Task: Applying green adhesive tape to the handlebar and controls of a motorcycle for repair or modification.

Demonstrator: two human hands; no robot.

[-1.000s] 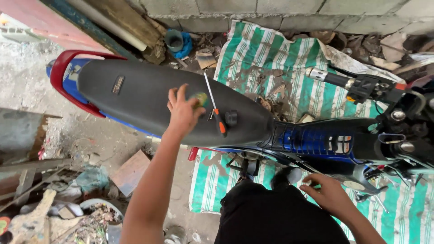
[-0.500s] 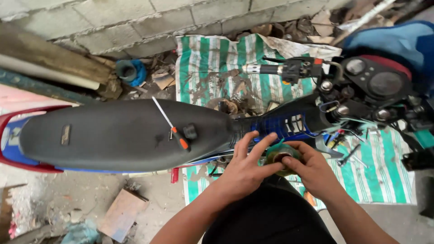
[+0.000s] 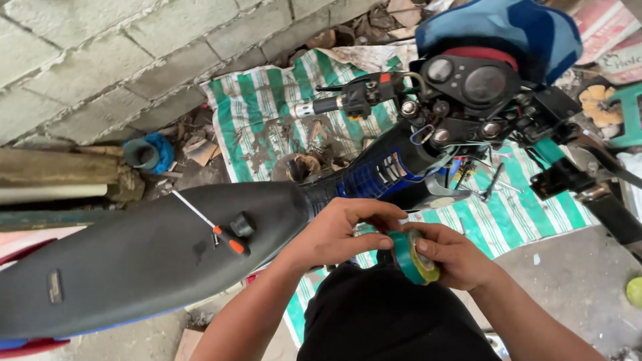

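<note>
Green roll of adhesive tape point(image 3: 414, 257) gripped by right hand point(image 3: 455, 257), pinched at edge by left hand point(image 3: 341, 234); held above lap, beside black motorcycle seat point(image 3: 147, 257). Orange-handled screwdriver point(image 3: 210, 224) laid on seat.

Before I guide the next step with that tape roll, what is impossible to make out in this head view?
- Loose end of the green tape roll: covered by the left hand and right hand.
- Rear of the black seat: cut off by the left edge.
- Dials on the instrument cluster: too small to read.
- Tip of the screwdriver on the seat: too thin to tell its type.
</note>
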